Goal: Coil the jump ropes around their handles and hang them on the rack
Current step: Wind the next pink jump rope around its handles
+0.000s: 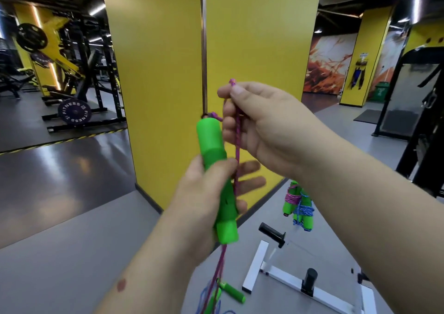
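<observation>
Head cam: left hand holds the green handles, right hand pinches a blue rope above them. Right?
Not quite: the rope pinched by the right hand is purple, not blue, as the head view shows. The rest holds: the left hand holds the green handles, and the right hand pinches the rope above them.

The grey floor [72,253] carries a white rack [283,275] with black pegs at the near right. Loose green handles [231,289] with purple and blue cord lie on the floor just left of it. A black mat [367,116] lies far right.
</observation>
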